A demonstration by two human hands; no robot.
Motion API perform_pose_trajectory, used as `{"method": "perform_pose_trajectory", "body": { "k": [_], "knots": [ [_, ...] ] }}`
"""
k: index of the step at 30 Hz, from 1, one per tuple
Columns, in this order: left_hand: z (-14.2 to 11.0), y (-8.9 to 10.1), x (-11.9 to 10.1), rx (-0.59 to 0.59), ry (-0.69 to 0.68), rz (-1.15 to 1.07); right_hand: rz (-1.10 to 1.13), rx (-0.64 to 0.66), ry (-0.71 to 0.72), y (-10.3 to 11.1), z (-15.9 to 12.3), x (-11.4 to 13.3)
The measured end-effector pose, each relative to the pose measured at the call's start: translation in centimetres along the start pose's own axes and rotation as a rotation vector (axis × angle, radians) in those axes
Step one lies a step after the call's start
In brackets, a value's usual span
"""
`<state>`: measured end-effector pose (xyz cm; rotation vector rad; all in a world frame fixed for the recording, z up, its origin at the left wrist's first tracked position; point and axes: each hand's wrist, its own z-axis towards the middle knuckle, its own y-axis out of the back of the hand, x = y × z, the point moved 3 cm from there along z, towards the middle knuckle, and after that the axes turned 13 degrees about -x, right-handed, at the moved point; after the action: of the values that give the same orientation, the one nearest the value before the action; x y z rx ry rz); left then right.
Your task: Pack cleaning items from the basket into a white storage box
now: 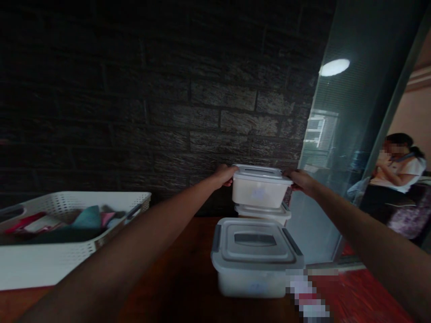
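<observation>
Between my two hands is a white lidded storage box [257, 192] with a grey-white lid, its far end toward the dark wall. My left hand [225, 176] grips the lid's left edge, fingers curled under it. At the right edge, my right hand [301, 181] holds on in the same way, its fingers partly hidden. Directly below is another lidded box [286, 216], mostly covered from view; whether the two touch I cannot tell. Nearer to me, a larger-looking storage box [257, 278] with a grey handle and side clips rests on the wooden table.
A white perforated basket [72, 252] with coloured cloths stands on the left. Behind everything rises a dark brick wall [168, 112]. To the right are a glass panel [332, 179] and a seated person [399, 172]. The wooden table [161, 282] lies in front.
</observation>
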<state>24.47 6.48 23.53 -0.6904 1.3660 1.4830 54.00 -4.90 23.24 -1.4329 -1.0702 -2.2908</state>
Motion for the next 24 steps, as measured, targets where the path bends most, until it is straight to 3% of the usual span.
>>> {"method": "perform_pose_trajectory", "body": {
  "k": [7, 13, 16, 20, 22, 24],
  "knots": [
    [-4.3, 10.8, -1.8, -0.104, -0.139, -0.124, 0.200, 0.087, 0.116, -2.0, -6.4, 7.9],
    [-8.8, 21.7, -1.5, -0.247, -0.209, -0.187, 0.404, 0.214, 0.161, -5.0, -12.7, 15.5],
    [-10.7, 26.2, -1.5, -0.326, -0.226, -0.241, 0.543, 0.258, 0.177, -6.2, -15.7, 19.2],
    [-14.5, 29.6, -1.0, -0.448, -0.381, -0.326, 0.869, 0.306, 0.254, -7.3, -20.0, 21.5],
    [-17.1, 30.0, 0.2, -0.464, -0.451, -0.297, 1.006, 0.266, 0.310, -8.1, -22.1, 20.6],
    [-19.6, 29.8, 2.4, -0.466, -0.475, -0.262, 1.057, 0.211, 0.251, -9.7, -24.2, 18.3]
  ]
}}
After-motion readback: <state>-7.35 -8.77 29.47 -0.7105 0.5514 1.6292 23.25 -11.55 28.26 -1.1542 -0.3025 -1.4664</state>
